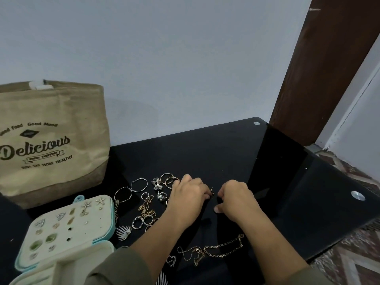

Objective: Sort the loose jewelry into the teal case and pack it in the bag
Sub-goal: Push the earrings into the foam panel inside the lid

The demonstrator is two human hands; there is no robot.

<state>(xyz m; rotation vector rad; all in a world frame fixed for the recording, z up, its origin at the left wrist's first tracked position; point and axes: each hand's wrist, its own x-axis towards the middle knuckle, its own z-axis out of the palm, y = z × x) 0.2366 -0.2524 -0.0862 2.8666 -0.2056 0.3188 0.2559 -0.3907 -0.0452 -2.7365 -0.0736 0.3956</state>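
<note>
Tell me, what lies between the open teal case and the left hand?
Loose jewelry on the black table, seen in the head view: hoop earrings, rings, a gold chain and a white fan-shaped piece.

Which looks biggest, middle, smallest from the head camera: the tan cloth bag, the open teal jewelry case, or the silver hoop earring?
Biggest: tan cloth bag
Middle: open teal jewelry case, partly cropped
Smallest: silver hoop earring

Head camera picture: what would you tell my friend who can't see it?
A person's left hand pinches a tiny earring stud, right hand close beside it, over a black table strewn with loose jewelry. At the left sit an open teal case holding earrings and a tan bag.
</note>
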